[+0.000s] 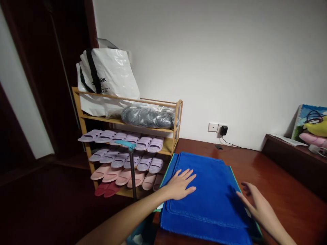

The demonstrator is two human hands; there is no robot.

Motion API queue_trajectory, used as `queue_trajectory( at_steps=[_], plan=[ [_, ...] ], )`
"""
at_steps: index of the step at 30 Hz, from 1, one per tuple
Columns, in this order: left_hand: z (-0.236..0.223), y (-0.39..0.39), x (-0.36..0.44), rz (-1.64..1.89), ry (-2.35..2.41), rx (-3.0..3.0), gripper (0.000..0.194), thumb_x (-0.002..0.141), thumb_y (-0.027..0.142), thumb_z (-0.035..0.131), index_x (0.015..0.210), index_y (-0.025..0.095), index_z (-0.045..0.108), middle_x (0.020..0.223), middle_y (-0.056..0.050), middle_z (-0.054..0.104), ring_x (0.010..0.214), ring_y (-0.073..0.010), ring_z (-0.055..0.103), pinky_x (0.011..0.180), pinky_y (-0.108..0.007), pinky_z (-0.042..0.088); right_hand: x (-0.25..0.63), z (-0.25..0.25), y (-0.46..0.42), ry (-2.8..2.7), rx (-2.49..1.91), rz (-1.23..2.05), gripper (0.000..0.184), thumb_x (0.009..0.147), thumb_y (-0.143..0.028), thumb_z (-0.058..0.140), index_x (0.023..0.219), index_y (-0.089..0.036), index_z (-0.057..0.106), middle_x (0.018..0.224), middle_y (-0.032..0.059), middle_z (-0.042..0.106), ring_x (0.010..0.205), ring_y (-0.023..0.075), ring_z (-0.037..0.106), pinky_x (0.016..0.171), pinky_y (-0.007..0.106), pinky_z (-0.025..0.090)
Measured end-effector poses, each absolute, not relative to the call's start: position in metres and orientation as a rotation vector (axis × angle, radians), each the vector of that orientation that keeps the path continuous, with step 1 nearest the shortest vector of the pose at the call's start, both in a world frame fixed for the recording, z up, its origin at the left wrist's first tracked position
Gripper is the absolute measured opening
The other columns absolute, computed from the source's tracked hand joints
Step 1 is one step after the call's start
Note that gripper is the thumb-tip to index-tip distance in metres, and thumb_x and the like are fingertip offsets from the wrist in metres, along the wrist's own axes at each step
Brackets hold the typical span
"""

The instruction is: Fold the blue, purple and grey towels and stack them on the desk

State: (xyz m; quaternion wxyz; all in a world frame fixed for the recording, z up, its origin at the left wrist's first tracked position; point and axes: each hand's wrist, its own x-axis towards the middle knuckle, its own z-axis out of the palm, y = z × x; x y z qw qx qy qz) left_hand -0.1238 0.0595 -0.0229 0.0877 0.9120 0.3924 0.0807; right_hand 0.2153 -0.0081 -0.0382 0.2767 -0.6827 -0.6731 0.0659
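A folded blue towel (206, 190) lies on a dark red wooden table (276, 183), with a green edge of another cloth showing under it. My left hand (180, 185) rests flat on the towel's left part, fingers spread, holding nothing. At the towel's right edge is my right hand (257, 202), fingers stretched out and touching the cloth.
A bamboo shoe rack (176, 126) stands left of the table, filled with several lilac and pink slippers (122, 156). On its top shelf are a white shopping bag (107, 80) and a bagged dark bundle (149, 117). A wall socket with a plugged charger (223, 130) lies behind. Toys (314, 131) sit at the right.
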Motion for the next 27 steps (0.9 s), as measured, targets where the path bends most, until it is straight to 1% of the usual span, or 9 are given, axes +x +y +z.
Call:
queue_trajectory(
  at_steps=[1, 2, 4, 7, 11, 15, 21, 24, 27],
  plan=[
    [-0.023, 0.059, -0.124, 0.242, 1.173, 2.717, 0.059, 0.095, 0.058, 0.027, 0.145, 0.027, 0.026, 0.152, -0.007, 0.018, 0.140, -0.0253, 0.013, 0.109, -0.053, 0.012, 0.204, -0.037, -0.006, -1.895, -1.761, 0.131, 0.061, 0.080, -0.062, 0.042, 0.126, -0.023, 0.046, 0.130, 0.0089, 0.052, 0.116, 0.0229, 0.051, 0.098, 0.037, 0.042],
    [-0.023, 0.059, -0.124, 0.249, 1.178, 2.720, 0.059, 0.095, 0.059, 0.027, 0.145, 0.027, 0.026, 0.152, -0.007, 0.018, 0.140, -0.0254, 0.013, 0.109, -0.052, 0.012, 0.194, -0.038, -0.005, -1.989, -1.697, 0.122, 0.062, 0.082, -0.061, 0.041, 0.133, -0.025, 0.041, 0.141, 0.0070, 0.041, 0.127, 0.0227, 0.041, 0.105, 0.039, 0.035],
    [-0.023, 0.059, -0.124, 0.267, 1.177, 2.726, 0.059, 0.094, 0.059, 0.027, 0.145, 0.027, 0.027, 0.152, -0.006, 0.019, 0.140, -0.0256, 0.013, 0.109, -0.052, 0.012, 0.177, -0.044, -0.002, -2.142, -1.648, 0.177, 0.061, 0.085, -0.058, 0.037, 0.140, -0.032, 0.032, 0.150, 0.0022, 0.027, 0.137, 0.0220, 0.026, 0.111, 0.044, 0.025],
    [-0.025, 0.059, -0.124, 0.277, 1.164, 2.730, 0.059, 0.095, 0.059, 0.026, 0.145, 0.028, 0.025, 0.152, -0.005, 0.019, 0.140, -0.0255, 0.013, 0.109, -0.052, 0.012, 0.170, -0.058, 0.001, -2.237, -1.683, 0.287, 0.060, 0.087, -0.059, 0.034, 0.142, -0.037, 0.026, 0.151, -0.0008, 0.020, 0.140, 0.0215, 0.015, 0.112, 0.047, 0.019],
    [-0.025, 0.058, -0.124, 0.256, 1.170, 2.729, 0.059, 0.095, 0.058, 0.027, 0.145, 0.029, 0.024, 0.153, -0.005, 0.018, 0.140, -0.0251, 0.012, 0.110, -0.052, 0.011, 0.178, -0.065, -0.002, -2.252, -1.719, 0.323, 0.062, 0.086, -0.062, 0.032, 0.142, -0.039, 0.021, 0.152, -0.0029, 0.015, 0.140, 0.0205, 0.009, 0.113, 0.047, 0.017],
    [-0.026, 0.053, -0.125, 0.265, 1.157, 2.736, 0.059, 0.095, 0.059, 0.027, 0.145, 0.029, 0.025, 0.152, -0.004, 0.019, 0.140, -0.0254, 0.013, 0.110, -0.051, 0.011, 0.178, -0.060, -0.015, -2.263, -1.735, 0.319, 0.063, 0.086, -0.063, 0.030, 0.143, -0.039, 0.018, 0.152, -0.0040, 0.013, 0.140, 0.0195, 0.008, 0.113, 0.045, 0.019],
    [-0.023, 0.031, -0.132, 0.266, 1.065, 2.731, 0.059, 0.093, 0.059, 0.033, 0.145, 0.032, 0.025, 0.152, -0.003, 0.021, 0.139, -0.0276, 0.014, 0.110, -0.053, 0.009, 0.170, -0.069, -0.052, -2.255, -1.817, 0.176, 0.065, 0.084, -0.064, 0.031, 0.142, -0.037, 0.022, 0.151, -0.0030, 0.018, 0.139, 0.0226, 0.015, 0.111, 0.050, 0.022],
    [-0.017, 0.013, -0.137, 0.218, 0.991, 2.717, 0.067, 0.089, 0.063, 0.037, 0.146, 0.031, 0.022, 0.152, -0.006, 0.019, 0.139, -0.0297, 0.012, 0.110, -0.055, 0.008, 0.174, -0.091, -0.069, -2.258, -1.851, 0.061, 0.070, 0.079, -0.068, 0.037, 0.141, -0.036, 0.028, 0.148, -0.0005, 0.023, 0.136, 0.0285, 0.024, 0.106, 0.055, 0.030],
    [-0.010, -0.007, -0.142, 0.147, 0.886, 2.718, 0.081, 0.083, 0.070, 0.043, 0.148, 0.029, 0.017, 0.153, -0.009, 0.011, 0.139, -0.0335, 0.005, 0.108, -0.058, 0.006, 0.179, -0.115, -0.082, -2.212, -1.847, -0.127, 0.071, 0.072, -0.070, 0.047, 0.136, -0.041, 0.036, 0.144, 0.0002, 0.033, 0.129, 0.0344, 0.036, 0.097, 0.060, 0.036]
  ],
)
